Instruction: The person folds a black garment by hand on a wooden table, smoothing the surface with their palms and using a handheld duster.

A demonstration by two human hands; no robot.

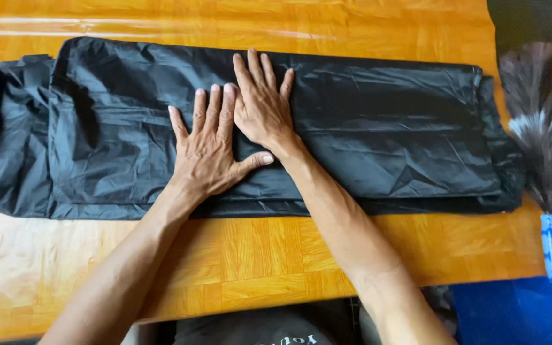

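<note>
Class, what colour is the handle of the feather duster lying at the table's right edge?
Light blue with white markings; the feather duster handle shows best in the head view.

I see a wooden table [276, 255] with an orange parquet pattern filling most of the frame, its surface glossy under a clear covering that catches light along the top and at the lower left. At the right edge lies a feather duster [535, 128] (grey and white plumes, pale blue patterned handle toward the lower right). Under that handle, a blue surface [519, 313] fills the lower right corner.
</note>
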